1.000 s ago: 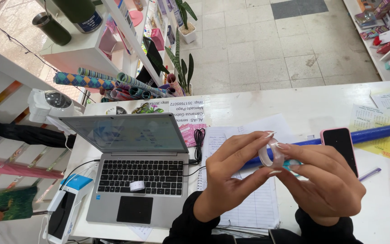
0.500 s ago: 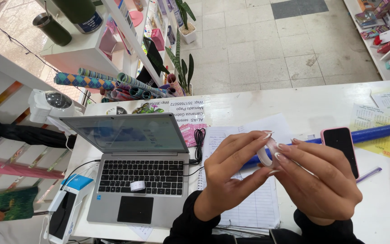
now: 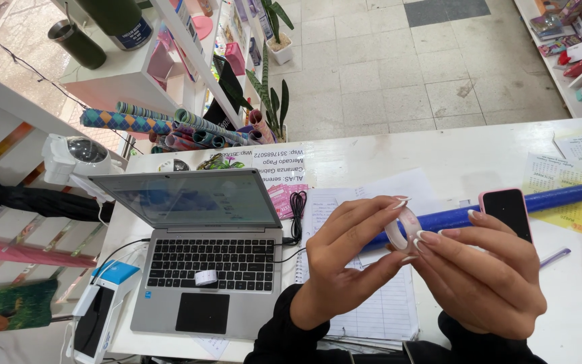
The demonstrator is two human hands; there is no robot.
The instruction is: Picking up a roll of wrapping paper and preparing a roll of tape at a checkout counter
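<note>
Roll of clear tape [image 3: 403, 229]: held up above the tabletop [image 3: 439, 158], right of the laptop [image 3: 200, 253], near the middle of the view; not resting on anything.

Progress, as judged: roll is picked up and in both hands; no strip looks pulled free, and the fingertips at its rim suggest the tape's end is being sought. Nothing appears stuck down or cut yet.

Left hand [image 3: 345, 269]: raised from the near edge, palm turned right, fingers [image 3: 365, 212] curved narrow around the far and left side of the roll, thumb under it; holding the roll.

Right hand [image 3: 483, 269]: raised beside it, back of hand up, fingers [image 3: 439, 237] bent close together, long nails touching the roll's right rim; pinching or picking at it.

Nearby items:
- ruled notebook [image 3: 372, 310] under the hands
- blue tube [image 3: 547, 200] lying to the far right
- phone in a pink case [image 3: 506, 209] just behind the right hand
- small white roll [image 3: 205, 277] on the laptop keys
- card reader [image 3: 99, 310] at the near left
</note>
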